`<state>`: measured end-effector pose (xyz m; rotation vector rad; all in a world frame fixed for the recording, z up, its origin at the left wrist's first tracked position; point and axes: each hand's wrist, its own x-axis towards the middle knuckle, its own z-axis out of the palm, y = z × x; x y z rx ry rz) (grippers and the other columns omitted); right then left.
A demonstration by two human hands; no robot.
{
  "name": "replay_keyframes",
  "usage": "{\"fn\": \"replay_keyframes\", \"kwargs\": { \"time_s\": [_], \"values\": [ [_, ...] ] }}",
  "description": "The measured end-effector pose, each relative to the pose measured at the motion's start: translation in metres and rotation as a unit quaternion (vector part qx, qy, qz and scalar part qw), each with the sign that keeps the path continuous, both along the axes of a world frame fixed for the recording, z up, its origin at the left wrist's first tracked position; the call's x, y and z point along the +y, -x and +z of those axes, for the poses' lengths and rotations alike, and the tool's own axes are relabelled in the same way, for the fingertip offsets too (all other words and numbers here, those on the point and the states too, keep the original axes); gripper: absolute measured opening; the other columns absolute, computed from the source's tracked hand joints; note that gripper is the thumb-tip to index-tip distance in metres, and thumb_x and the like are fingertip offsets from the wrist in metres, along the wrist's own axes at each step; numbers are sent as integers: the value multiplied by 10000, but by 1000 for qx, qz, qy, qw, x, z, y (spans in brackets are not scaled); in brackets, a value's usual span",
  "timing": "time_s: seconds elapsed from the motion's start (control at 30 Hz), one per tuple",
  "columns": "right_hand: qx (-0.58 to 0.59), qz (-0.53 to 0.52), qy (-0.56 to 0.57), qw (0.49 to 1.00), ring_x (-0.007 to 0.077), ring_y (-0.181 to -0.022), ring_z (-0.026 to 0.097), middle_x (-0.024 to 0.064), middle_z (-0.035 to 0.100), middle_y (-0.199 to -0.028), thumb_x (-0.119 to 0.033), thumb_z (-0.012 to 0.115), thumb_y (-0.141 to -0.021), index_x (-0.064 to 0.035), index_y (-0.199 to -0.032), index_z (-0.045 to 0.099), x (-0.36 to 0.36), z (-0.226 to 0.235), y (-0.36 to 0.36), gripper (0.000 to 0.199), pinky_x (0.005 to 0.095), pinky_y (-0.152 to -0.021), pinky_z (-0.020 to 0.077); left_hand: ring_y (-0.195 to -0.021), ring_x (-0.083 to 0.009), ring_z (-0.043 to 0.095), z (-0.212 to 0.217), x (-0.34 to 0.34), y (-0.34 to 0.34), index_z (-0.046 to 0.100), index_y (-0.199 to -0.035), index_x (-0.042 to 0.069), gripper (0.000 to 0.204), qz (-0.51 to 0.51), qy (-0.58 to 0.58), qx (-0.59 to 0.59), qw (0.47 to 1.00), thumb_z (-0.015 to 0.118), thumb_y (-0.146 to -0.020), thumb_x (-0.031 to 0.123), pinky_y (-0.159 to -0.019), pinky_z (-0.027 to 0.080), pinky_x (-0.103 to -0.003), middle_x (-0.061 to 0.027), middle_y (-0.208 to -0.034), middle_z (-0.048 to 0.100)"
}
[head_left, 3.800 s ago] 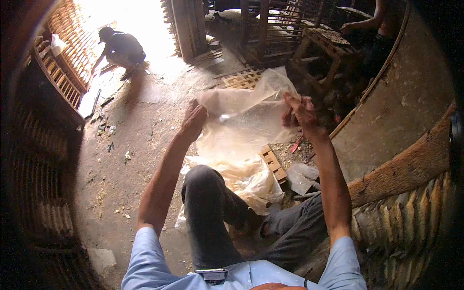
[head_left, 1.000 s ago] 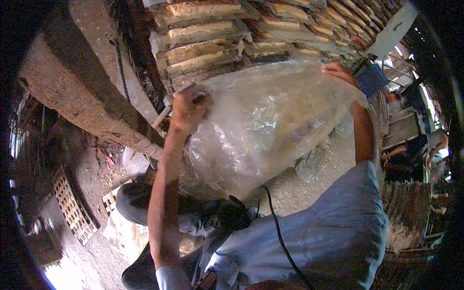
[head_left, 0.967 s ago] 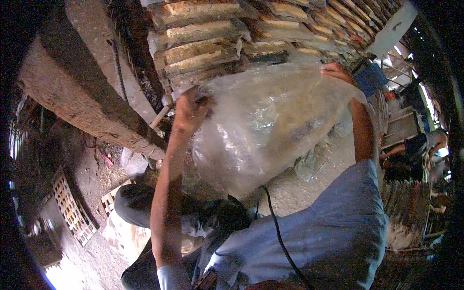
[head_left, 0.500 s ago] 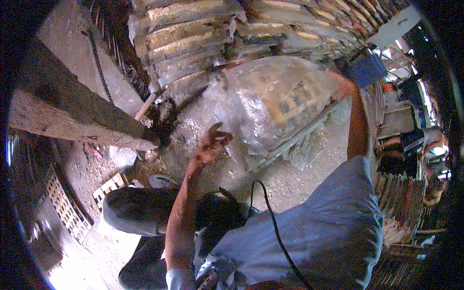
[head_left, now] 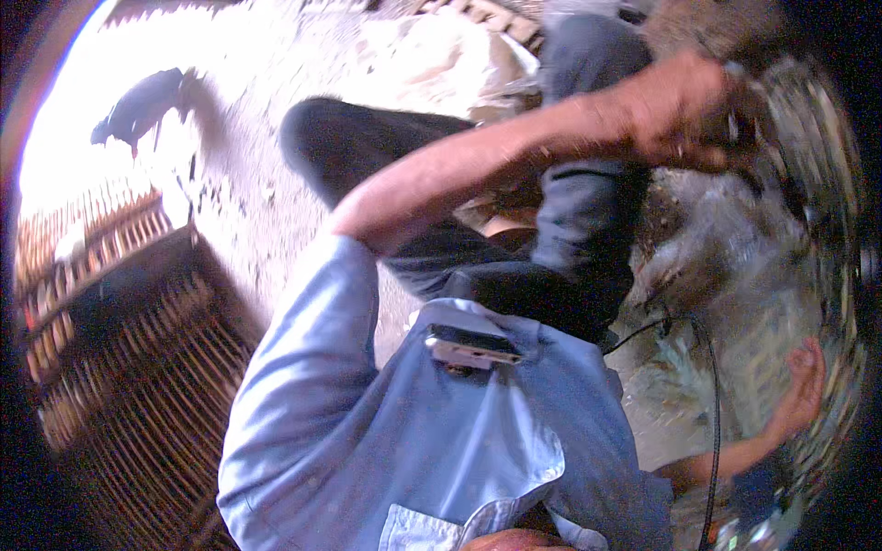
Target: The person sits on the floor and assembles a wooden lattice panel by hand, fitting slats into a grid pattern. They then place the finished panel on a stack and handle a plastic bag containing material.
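Note:
My left arm reaches across my bent knees, and my left hand [head_left: 684, 110] is curled at the upper right, smeared by motion. Its fingers look closed, but what they hold, if anything, cannot be made out. Below that hand lies a blurred clear plastic sack [head_left: 735, 243] on the ground. Low at the right edge is my right hand [head_left: 806, 386], raised with its fingers stretched out and nothing seen in them. It is beyond the sack's lower side.
A black cable [head_left: 716, 413] hangs by my right arm. Pale crumpled plastic sheeting [head_left: 441, 64] lies past my knees. Slatted stacks [head_left: 138, 386] stand at the left, and a dark bird [head_left: 147, 106] is on the bright ground. Blurred stacked pieces [head_left: 822, 156] line the right edge.
The view has swung strongly, so the sack now appears at the right and my torso fills the middle. My left hand has left the sack's near side, its fingers now curled.

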<state>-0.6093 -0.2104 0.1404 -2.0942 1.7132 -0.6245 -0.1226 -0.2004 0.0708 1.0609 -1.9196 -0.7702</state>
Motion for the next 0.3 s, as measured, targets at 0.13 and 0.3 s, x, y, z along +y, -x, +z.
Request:
{"fn": "replay_keyframes", "kwargs": {
  "time_s": [0.13,0.3],
  "values": [
    [-193,367,-176,893,207,-817,658,124,697,-968,-278,681,-891,-10,-1056,678,59,10,-218,315,323,-685,532,-779,-227,693,39,40,-81,676,-1005,31,185,173,11,33,984,642,-868,150,-703,557,-355,-122,-897,705],
    [-200,681,-155,687,272,-645,648,132,673,-846,-533,787,-756,14,-1070,652,129,30,-367,645,363,-576,533,-601,-137,667,-16,76,-136,686,-905,7,132,252,-42,44,966,605,-940,106,-517,551,-283,-93,-804,722]
  ]
}}
